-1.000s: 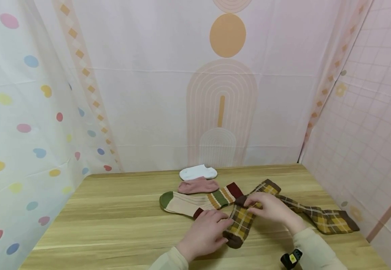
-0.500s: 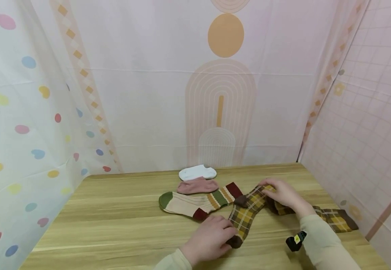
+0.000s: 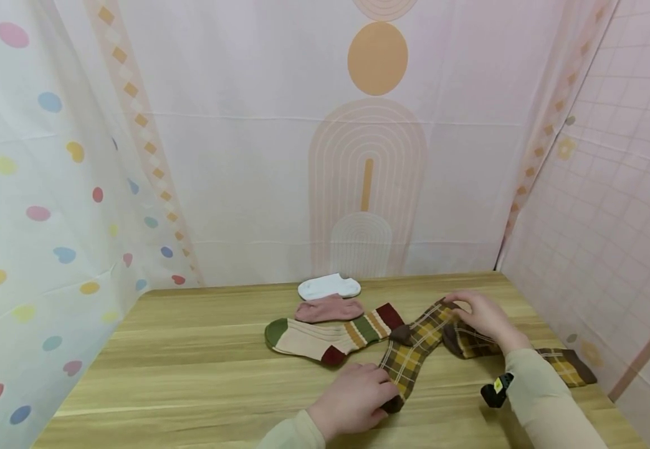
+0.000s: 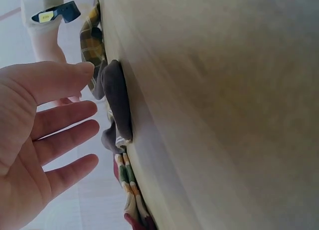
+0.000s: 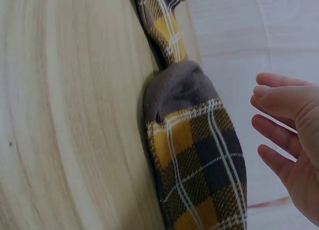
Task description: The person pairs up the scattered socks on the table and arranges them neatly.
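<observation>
A yellow-and-brown plaid sock [image 3: 406, 365] lies slantwise on the table, its dark brown toe [image 4: 117, 98] facing the front. Over that toe is my left hand [image 3: 355, 399]; the left wrist view shows its fingers spread and slightly bent, with nothing between them. At the sock's far cuff is my right hand [image 3: 484, 318], fingers loosely bent. No cloth shows between the fingers in the right wrist view. A second plaid sock [image 5: 199, 155] runs beneath the right hand and forearm, which partly hide it; its cuff [image 3: 579, 368] points right.
Cream socks [image 3: 308, 340] with green toes and dark red cuffs lie left of the plaid one, touching its brown heel. Behind them are pink socks [image 3: 330, 308] and white socks [image 3: 327, 287]. Patterned curtains [image 3: 235, 187] stand around the wooden table [image 3: 190, 374].
My right hand has moved from the plaid sock's middle to its far cuff. The second plaid sock's left end now lies nearer the front. My left hand has shifted slightly right over the toe.
</observation>
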A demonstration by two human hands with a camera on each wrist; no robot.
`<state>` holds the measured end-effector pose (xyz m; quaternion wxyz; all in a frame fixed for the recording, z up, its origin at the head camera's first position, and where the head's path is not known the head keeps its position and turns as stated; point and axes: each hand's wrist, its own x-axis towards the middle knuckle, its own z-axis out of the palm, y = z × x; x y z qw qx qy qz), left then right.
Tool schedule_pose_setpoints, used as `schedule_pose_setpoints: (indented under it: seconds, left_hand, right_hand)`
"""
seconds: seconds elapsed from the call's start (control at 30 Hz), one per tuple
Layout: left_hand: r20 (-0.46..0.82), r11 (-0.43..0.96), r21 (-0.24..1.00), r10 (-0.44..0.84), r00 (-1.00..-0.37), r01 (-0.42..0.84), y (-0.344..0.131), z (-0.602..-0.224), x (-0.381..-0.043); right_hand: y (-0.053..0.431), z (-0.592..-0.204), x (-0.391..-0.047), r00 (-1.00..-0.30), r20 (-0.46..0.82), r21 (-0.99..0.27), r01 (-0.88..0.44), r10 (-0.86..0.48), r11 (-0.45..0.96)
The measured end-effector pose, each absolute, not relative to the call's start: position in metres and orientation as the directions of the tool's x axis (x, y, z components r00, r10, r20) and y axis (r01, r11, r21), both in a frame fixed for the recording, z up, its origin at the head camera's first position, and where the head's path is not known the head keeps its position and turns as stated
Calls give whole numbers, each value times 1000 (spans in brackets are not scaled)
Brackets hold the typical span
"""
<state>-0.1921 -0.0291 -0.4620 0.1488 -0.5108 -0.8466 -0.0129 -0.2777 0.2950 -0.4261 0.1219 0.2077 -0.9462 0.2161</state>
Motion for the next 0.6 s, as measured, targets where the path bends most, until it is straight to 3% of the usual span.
schedule_pose_setpoints:
  seconds: [0.37, 0.6]
  left_hand:
    - [212, 406, -218, 908, -363, 888, -22, -460, -194]
    - [177, 436, -195, 897, -406, 879, -15, -462, -194]
  right_hand:
    - [304, -436, -287, -916, 251, -323, -383, -312, 865]
    - [304, -441, -289, -922, 230, -277, -369, -311, 887]
